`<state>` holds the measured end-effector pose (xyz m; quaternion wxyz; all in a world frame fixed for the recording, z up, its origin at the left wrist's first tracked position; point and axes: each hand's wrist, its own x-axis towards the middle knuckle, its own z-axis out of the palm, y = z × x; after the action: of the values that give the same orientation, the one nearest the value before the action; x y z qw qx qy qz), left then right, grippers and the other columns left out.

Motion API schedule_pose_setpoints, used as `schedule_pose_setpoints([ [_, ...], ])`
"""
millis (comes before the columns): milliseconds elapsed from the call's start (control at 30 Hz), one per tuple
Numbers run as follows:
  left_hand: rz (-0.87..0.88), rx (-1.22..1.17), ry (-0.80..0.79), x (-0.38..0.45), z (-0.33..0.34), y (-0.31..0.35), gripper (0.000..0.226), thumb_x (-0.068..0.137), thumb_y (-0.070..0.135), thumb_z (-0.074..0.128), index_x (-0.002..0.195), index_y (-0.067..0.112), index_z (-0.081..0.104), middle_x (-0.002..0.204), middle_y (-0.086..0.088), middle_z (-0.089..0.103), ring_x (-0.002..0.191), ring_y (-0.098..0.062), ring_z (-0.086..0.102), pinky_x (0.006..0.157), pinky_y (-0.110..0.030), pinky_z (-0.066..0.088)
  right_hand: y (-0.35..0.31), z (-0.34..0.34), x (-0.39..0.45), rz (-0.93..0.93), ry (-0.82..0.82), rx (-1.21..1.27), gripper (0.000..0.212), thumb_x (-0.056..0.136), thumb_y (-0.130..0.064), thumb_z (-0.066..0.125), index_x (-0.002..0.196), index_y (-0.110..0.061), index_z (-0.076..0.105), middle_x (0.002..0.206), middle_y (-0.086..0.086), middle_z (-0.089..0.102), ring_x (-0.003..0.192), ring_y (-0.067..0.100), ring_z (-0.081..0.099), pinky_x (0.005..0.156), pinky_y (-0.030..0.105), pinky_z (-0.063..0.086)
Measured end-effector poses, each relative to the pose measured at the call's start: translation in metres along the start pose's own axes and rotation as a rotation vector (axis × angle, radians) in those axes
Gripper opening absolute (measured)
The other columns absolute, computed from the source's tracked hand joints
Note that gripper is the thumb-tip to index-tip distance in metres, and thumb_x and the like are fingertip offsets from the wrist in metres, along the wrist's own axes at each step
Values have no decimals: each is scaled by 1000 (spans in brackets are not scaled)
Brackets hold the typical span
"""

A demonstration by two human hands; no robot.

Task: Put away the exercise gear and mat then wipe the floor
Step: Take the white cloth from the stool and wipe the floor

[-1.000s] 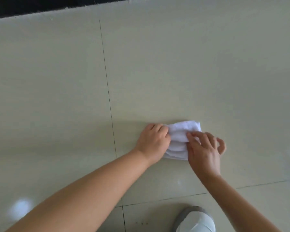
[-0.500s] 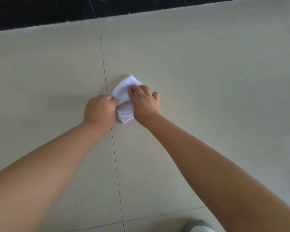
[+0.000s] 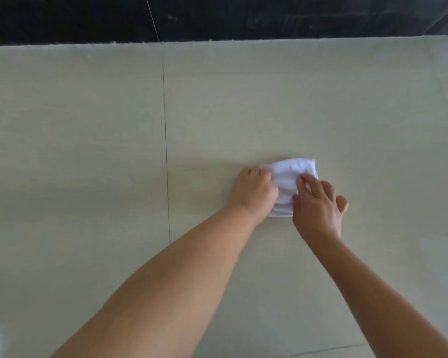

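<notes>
A folded white cloth lies flat on the pale beige tiled floor, right of centre. My left hand is fisted on the cloth's left edge, fingers curled over it. My right hand presses down on the cloth's right side with fingers spread flat across it. Both hands cover the lower half of the cloth. No exercise gear or mat is in view.
A dark grout line runs away from me left of the cloth. A black strip of wall or skirting borders the floor at the far end. Another grout line crosses near my right forearm.
Both hands slid the cloth to the left across the grout line, then back to the right of it, where it now lies. The shoe at the bottom edge is out of view.
</notes>
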<state>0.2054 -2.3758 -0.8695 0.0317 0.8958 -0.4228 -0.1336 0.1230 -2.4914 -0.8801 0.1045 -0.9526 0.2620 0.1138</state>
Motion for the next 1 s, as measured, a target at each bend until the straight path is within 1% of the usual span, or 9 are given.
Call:
schedule_pose_setpoints([
  [100, -115, 79, -162, 55, -18, 5, 36, 91, 4, 39, 116, 0, 65, 125, -17, 59, 121, -32, 50, 104, -33, 36, -3, -21, 63, -44, -31, -6, 51, 96, -11, 38, 146, -19, 31, 156, -9, 23, 143, 16, 17, 98, 33, 20],
  [167, -157, 129, -129, 71, -28, -12, 35, 96, 6, 38, 123, 2, 59, 131, -16, 55, 127, -33, 43, 107, -37, 30, -23, -30, 94, -113, -83, -62, 54, 97, -14, 36, 149, -22, 24, 158, -10, 16, 146, 15, 11, 105, 32, 20],
  [267, -251, 225, -54, 57, -39, -61, 33, 90, 2, 41, 106, 2, 70, 108, -13, 69, 108, -29, 62, 92, -32, 46, -69, -30, 118, -243, -179, -113, 55, 98, -19, 34, 150, -23, 17, 160, -10, 7, 148, 16, 4, 114, 40, 16],
  [367, -365, 377, 87, 18, -47, -105, 7, 60, -1, 67, 57, 1, 73, 58, -10, 68, 55, -25, 69, 50, -21, 51, -120, -21, 111, -373, -221, -111, 55, 100, -20, 31, 151, -22, 11, 160, -11, 3, 148, 17, -7, 116, 45, 8],
  [500, -500, 146, -147, -37, -26, -136, 6, 65, -3, 70, 69, -4, 66, 71, -22, 66, 63, -39, 66, 51, -34, 52, -152, -8, 72, -483, -246, -78, 55, 99, -15, 35, 151, -16, 15, 160, -7, 7, 148, 18, -7, 117, 47, 3],
  [700, -228, 96, -45, -15, 6, -91, 40, 62, 11, 37, 64, 0, 76, 66, -12, 73, 61, -27, 73, 54, -28, 57, -69, 2, 31, -300, 47, -143, 31, 79, -22, 56, 104, -18, 72, 117, -7, 69, 120, 29, 58, 99, 45, 21],
  [800, -152, 62, 5, 30, -24, -45, 42, 62, 8, 34, 56, 2, 75, 60, -8, 72, 59, -21, 71, 55, -19, 54, -39, -21, 62, -137, -112, -172, 45, 96, -15, 35, 140, -21, 43, 151, -11, 36, 147, 25, 17, 110, 49, -1],
  [900, -198, -30, -136, 81, -43, -35, 30, 84, 5, 47, 93, 2, 75, 96, -13, 73, 96, -27, 68, 83, -26, 50, -32, -42, 117, -113, -186, -263, 54, 99, -15, 28, 151, -25, 14, 159, -16, 5, 148, 18, -10, 115, 53, -8],
  [1000, -192, 28, -33, 84, -47, -62, 21, 53, 15, 59, 33, 12, 65, 36, 0, 58, 39, -10, 62, 46, -11, 44, -58, -49, 155, -220, -212, -330, 58, 99, -15, 30, 152, -22, 8, 159, -13, 0, 148, 17, -9, 118, 45, -3],
])
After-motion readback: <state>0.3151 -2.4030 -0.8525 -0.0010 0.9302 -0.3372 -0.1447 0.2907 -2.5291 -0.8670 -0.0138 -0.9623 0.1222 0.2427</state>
